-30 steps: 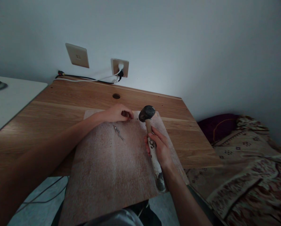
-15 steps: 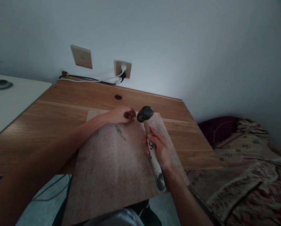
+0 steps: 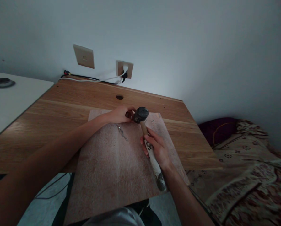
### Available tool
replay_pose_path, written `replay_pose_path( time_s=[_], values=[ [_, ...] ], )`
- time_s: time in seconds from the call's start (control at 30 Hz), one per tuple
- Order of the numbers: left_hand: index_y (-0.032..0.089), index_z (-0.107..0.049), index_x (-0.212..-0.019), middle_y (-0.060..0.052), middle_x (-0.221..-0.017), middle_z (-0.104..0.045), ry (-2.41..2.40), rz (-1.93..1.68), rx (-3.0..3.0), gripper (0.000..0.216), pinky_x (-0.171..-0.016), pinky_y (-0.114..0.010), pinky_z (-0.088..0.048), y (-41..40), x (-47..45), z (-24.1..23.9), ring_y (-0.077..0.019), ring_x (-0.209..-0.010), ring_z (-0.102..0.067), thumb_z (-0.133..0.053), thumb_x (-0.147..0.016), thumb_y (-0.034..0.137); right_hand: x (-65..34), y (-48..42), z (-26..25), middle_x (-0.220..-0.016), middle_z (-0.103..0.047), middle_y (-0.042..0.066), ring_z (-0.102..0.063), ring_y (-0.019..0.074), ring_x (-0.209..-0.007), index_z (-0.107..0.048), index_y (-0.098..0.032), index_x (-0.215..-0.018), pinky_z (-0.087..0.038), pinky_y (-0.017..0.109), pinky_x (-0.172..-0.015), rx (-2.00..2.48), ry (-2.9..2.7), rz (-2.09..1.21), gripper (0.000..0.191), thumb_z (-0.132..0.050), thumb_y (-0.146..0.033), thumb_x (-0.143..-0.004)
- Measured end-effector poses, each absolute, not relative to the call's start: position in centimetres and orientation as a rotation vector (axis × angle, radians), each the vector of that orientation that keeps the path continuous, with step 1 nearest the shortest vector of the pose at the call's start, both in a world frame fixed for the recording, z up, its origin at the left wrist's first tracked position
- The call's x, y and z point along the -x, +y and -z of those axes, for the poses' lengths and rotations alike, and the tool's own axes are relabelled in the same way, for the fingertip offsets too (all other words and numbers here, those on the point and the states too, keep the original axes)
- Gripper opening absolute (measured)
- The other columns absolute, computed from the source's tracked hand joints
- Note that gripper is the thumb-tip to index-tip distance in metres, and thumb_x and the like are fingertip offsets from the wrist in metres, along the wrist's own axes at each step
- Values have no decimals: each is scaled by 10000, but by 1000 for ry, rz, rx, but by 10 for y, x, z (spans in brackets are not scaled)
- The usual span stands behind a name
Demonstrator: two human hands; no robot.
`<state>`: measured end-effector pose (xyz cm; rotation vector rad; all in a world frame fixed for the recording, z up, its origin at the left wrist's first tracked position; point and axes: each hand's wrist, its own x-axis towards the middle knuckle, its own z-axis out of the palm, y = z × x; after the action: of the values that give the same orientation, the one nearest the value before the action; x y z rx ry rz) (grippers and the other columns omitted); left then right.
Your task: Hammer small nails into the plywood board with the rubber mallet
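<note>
My right hand (image 3: 157,147) is wrapped round the pale, paint-stained handle of a mallet (image 3: 155,168) with a black head. The mallet slants over a reddish-brown wooden board (image 3: 107,175), its head close beside the fingers of my left hand (image 3: 121,114). Those left fingers are curled together at the board's far part; whatever they pinch is hidden behind the mallet head. Several thin silver nails (image 3: 122,133) lie in a small bunch on the board, just nearer than my left wrist. Right of the mallet head, a tiny metal piece (image 3: 152,121) shows on the board.
Under the board is a wooden desk (image 3: 189,135) with a round cable hole (image 3: 119,97). Cables (image 3: 90,79) run along the wall to a socket (image 3: 128,69). A white surface (image 3: 20,103) adjoins at left; patterned bedding (image 3: 244,169) lies at right.
The mallet head has shifted left and slightly down, closer to my left fingers, and now covers their tips. My left hand stays at about the same spot. The view has moved slightly.
</note>
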<state>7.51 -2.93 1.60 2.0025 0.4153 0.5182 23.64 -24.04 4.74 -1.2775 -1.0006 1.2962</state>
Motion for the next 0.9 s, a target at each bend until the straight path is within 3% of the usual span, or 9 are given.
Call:
replay_pose_path(
  time_s=[0.2, 0.33, 0.5, 0.9],
  values=[
    [170, -710, -1227, -34, -910, -754, 416, -517, -2071, 448, -699, -270, -484, -30, -74, -21, -159, -755, -662, -766, -786, 225, -237, -241, -48, -757, -635, -27, -443, 88, -411, -678, -219, -1069, -362, 240, -337, 1298, -968, -1293, 299, -680, -445, -873],
    [182, -709, -1216, -39, -922, -758, 411, -515, -2048, 425, -731, -279, -498, -29, -75, -18, -173, -795, -683, -768, -802, 260, -237, -241, -48, -751, -631, -32, -449, 91, -411, -677, -219, -1147, -366, 240, -338, 1293, -967, -1284, 342, -668, -434, -881],
    [185, -695, -1267, -57, -1001, -772, 392, -511, -2011, 482, -754, -292, -508, -28, -75, -15, -187, -851, -701, -742, -788, 205, -237, -241, -48, -741, -633, -28, -432, 88, -404, -682, -217, -1058, -356, 239, -332, 1280, -987, -1292, 291, -671, -448, -882],
    [191, -716, -1239, -58, -1014, -778, 427, -512, -2012, 453, -785, -303, -524, -32, -73, -20, -200, -874, -710, -780, -795, 256, -236, -242, -46, -740, -642, -33, -449, 91, -418, -669, -219, -1103, -369, 230, -341, 1285, -966, -1292, 324, -684, -452, -879]
  ],
)
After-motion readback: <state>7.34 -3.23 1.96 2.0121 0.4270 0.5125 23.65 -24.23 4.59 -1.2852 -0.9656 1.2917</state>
